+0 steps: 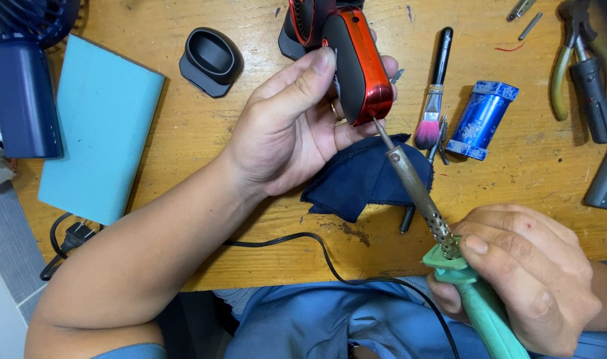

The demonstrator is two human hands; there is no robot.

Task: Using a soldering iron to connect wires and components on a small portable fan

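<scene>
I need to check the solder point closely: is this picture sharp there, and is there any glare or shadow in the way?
Head view: the soldering iron tip and red fan look sharp; a bright glare spot sits on the fan's lower end; the left hand casts only soft shadow; edges bend slightly.

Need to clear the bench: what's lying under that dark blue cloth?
A dark pen-like tool pokes out from under the dark blue cloth at its lower edge, on the wooden table. Its upper part, and anything else beneath, is covered.
</scene>
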